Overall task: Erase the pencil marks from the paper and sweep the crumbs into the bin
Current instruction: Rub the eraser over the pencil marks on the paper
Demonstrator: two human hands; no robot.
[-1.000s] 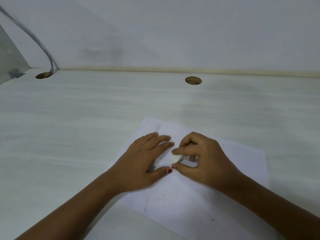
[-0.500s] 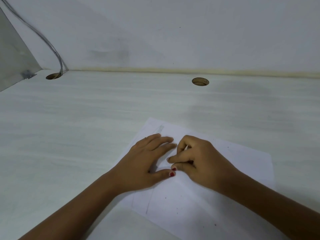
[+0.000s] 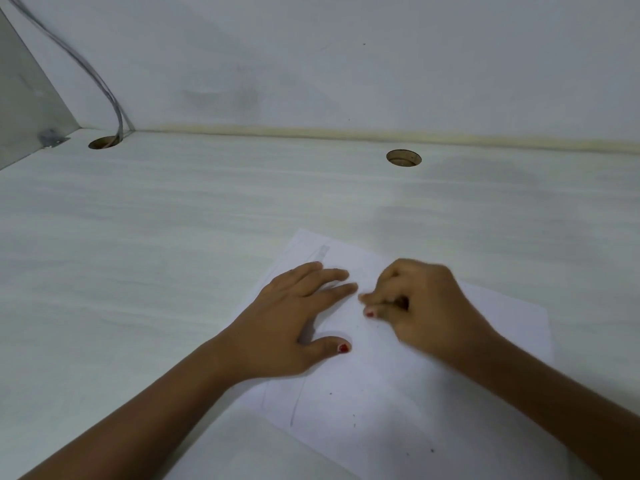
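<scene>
Sheet of thin white rectangular paper [image 3: 388, 386], lying flat and turned at an angle on the near part of the desk, under both hands. Surface is smooth and matte. Faint grey pencil lines [image 3: 297, 403] run lengthwise near its left edge, and a pale grey smudged strip [image 3: 323, 252] sits at the far corner. Small dark crumbs [image 3: 330, 393] are scattered over the near half.

Left hand [image 3: 287, 320]: palm down on the sheet's left side, fingers straight and spread, thumb out to the side, pressing the paper flat. Thumbnail is painted red.

Right hand [image 3: 426, 306]: just beside the left fingertips, motion-blurred, knuckles up on the middle of the sheet. Fingers are curled under, with the thumb drawn against the forefinger in a pinch. Whether anything sits inside the pinch cannot be told, because the fingers hide it. Thumbnail is painted red.

Pale whitish desk with faint streaked wood-grain laminate [image 3: 138, 237], broad and flat. Two round cut-out cable holes with brown raw edges: one at the far left corner [image 3: 104, 142], one far centre [image 3: 403, 157].

Bundle of thin grey cables [image 3: 104, 88], slanting down the wall into the left hole.

Plain white wall [image 3: 381, 64], lightly scuffed, with a yellowed sealant bead [image 3: 346, 133] along its joint with the desk.

Grey flat side panel [image 3: 20, 98] at the far left, with a small metal bracket [image 3: 52, 137] at its foot.
</scene>
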